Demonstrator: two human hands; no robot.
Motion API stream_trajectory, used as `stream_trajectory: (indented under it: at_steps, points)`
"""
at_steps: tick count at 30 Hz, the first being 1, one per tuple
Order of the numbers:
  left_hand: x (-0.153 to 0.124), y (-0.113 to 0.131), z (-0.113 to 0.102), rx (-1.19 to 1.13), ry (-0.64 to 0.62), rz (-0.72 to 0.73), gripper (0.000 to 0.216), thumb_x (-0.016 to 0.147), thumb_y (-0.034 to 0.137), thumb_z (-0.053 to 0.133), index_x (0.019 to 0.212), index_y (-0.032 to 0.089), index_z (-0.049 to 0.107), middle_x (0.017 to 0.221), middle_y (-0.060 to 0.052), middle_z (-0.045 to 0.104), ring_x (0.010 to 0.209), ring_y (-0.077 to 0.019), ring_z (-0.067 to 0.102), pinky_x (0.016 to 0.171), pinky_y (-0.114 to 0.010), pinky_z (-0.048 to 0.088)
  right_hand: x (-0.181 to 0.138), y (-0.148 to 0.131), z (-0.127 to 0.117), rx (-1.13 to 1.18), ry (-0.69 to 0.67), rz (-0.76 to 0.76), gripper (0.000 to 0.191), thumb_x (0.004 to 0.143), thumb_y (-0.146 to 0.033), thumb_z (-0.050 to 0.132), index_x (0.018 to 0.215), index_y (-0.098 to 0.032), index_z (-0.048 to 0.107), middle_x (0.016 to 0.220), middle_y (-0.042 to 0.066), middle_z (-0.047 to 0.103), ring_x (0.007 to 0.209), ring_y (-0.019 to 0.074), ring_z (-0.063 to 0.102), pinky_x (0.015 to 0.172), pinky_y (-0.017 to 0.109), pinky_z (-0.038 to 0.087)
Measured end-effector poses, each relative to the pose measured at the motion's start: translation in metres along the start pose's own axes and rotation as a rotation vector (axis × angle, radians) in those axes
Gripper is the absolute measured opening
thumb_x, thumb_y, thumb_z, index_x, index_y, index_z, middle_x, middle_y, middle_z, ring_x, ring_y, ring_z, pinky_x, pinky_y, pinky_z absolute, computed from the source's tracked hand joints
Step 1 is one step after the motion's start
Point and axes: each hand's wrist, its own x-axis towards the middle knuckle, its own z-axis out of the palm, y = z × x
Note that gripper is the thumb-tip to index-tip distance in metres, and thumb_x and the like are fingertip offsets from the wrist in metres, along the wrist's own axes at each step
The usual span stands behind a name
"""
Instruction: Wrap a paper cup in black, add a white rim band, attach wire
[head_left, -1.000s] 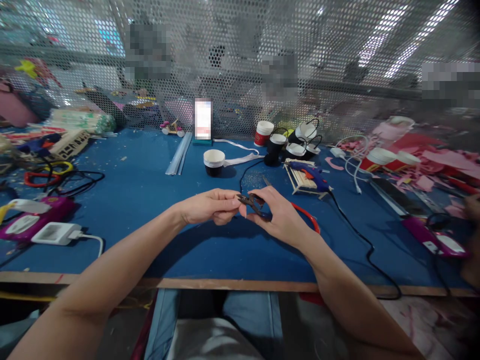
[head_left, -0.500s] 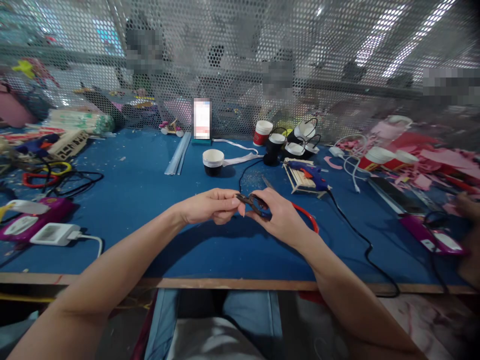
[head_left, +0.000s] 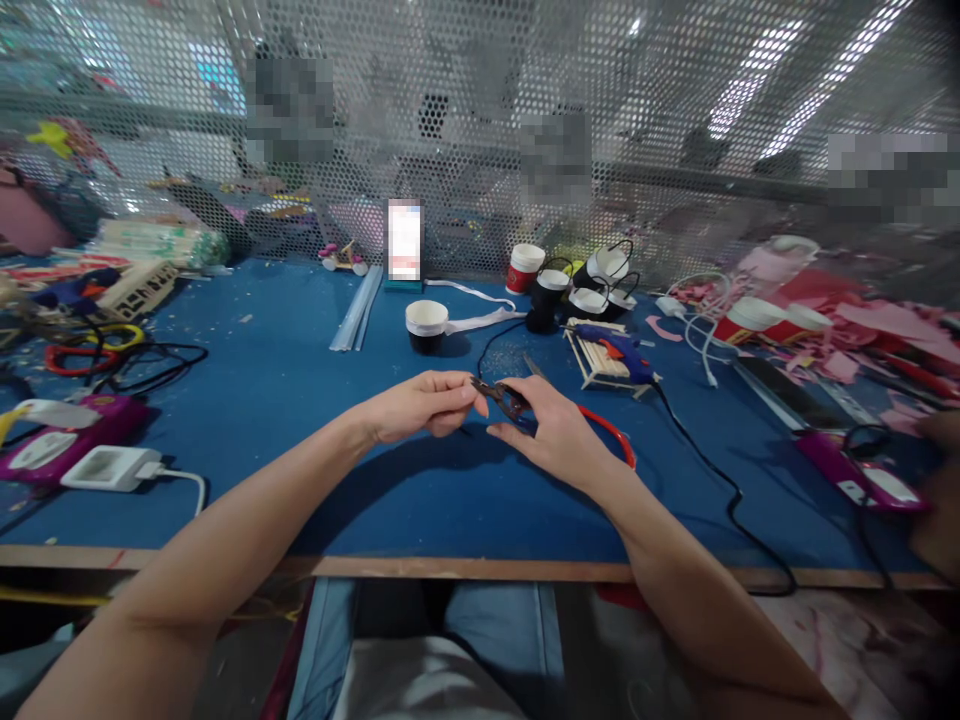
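My hands meet mid-table (head_left: 300,400). Cup (head_left: 427,325) sits behind them, phone (head_left: 405,240) further back by the mesh. Glue gun (head_left: 619,350) rests on a stick rack back-right. Power strip (head_left: 112,465) lies far left.

Bare blue desk (head_left: 315,420) lies open left of and in front of the hands, while a black cable (head_left: 705,460) and red-handled scissors (head_left: 611,432) crowd the right, cups (head_left: 427,325) and glue gun (head_left: 619,348) behind.

Craft workshop, blue bench (head_left: 300,420), glue gun (head_left: 619,347), paper cups (head_left: 427,325), mesh screen (head_left: 480,120)
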Motion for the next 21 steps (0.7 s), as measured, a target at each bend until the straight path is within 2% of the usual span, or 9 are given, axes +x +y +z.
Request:
stream_trajectory:
  at_steps: [6,11,17,21]
  points:
    - [-0.0019,0.0026,-0.0004,0.002,-0.026,-0.027,0.026,0.086,0.038,0.048,0.086,0.013,0.056,0.048,0.008,0.028,0.042,-0.0046,0.021,0.043,-0.018,0.017,0.0015,-0.0001,-0.0011,-0.012,0.012,-0.024,0.040,0.081,-0.041,0.056,0.110,-0.016,0.049,0.092,0.011,0.059,0.084,0.0217,0.057,0.076,0.038,0.049]
    - [-0.0023,0.0034,0.0022,0.017,-0.028,-0.036,0.028,0.085,0.039,0.050,0.085,0.012,0.056,0.047,0.008,0.028,0.042,-0.0048,0.021,0.043,-0.019,0.017,-0.0003,0.0012,0.0010,-0.015,0.048,-0.039,0.035,0.082,-0.041,0.054,0.107,-0.017,0.051,0.086,0.009,0.060,0.075,0.0198,0.058,0.066,0.035,0.050]
    - [-0.0006,0.0021,0.0028,0.025,-0.017,-0.024,0.026,0.086,0.038,0.049,0.085,0.013,0.057,0.047,0.008,0.030,0.042,-0.0045,0.022,0.043,-0.018,0.019,-0.0015,0.0014,0.0026,0.008,0.033,-0.003,0.030,0.084,-0.039,0.051,0.105,-0.017,0.053,0.089,0.010,0.062,0.082,0.0218,0.060,0.071,0.037,0.050]
    - [-0.0007,-0.0002,0.0008,0.016,0.008,-0.007,0.025,0.086,0.037,0.049,0.089,0.014,0.057,0.048,0.008,0.029,0.042,-0.0044,0.021,0.043,-0.017,0.018,-0.0004,0.0005,0.0014,0.009,0.023,0.012,0.038,0.081,-0.043,0.055,0.107,-0.016,0.051,0.090,0.010,0.061,0.083,0.0218,0.059,0.072,0.036,0.049]
